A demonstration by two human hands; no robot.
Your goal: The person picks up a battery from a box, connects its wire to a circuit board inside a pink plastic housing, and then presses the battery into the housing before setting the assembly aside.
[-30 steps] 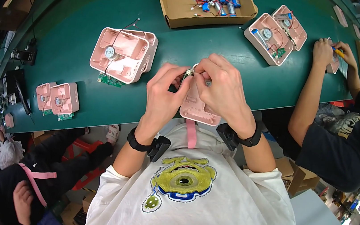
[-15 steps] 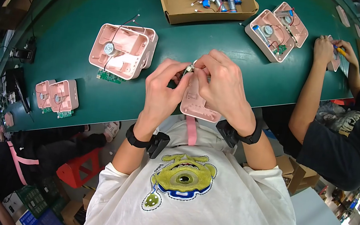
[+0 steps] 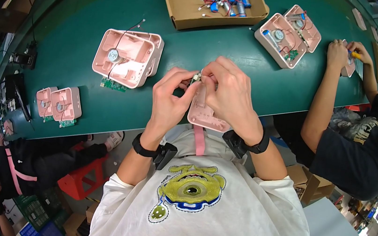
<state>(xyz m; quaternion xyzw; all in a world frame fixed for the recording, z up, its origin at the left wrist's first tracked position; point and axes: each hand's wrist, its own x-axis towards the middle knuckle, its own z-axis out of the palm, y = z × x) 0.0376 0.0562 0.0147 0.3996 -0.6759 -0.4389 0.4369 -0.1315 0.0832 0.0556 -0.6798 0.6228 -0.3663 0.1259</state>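
Observation:
At the table's near edge, my two hands meet above a pink plastic housing (image 3: 206, 115), which is partly hidden beneath them. My left hand (image 3: 172, 94) pinches a small pale connector (image 3: 197, 77) between thumb and fingertips. Close against the connector's other side, the fingers of my right hand (image 3: 231, 91) are pinched together. What those right fingers grip is too small and covered to make out. Both wrists wear black straps carrying small dark units.
A cardboard box (image 3: 182, 16) of blue batteries with red and black wires stands at the far side. Open pink housings with round motors lie left (image 3: 125, 58) and right (image 3: 280, 49), smaller ones (image 3: 66, 103) farther left. A co-worker's hands (image 3: 340, 54) work at right.
My hands stay together at the connector, with only small finger shifts. The whole view has moved slightly, and the hands and housing appear a little lower.

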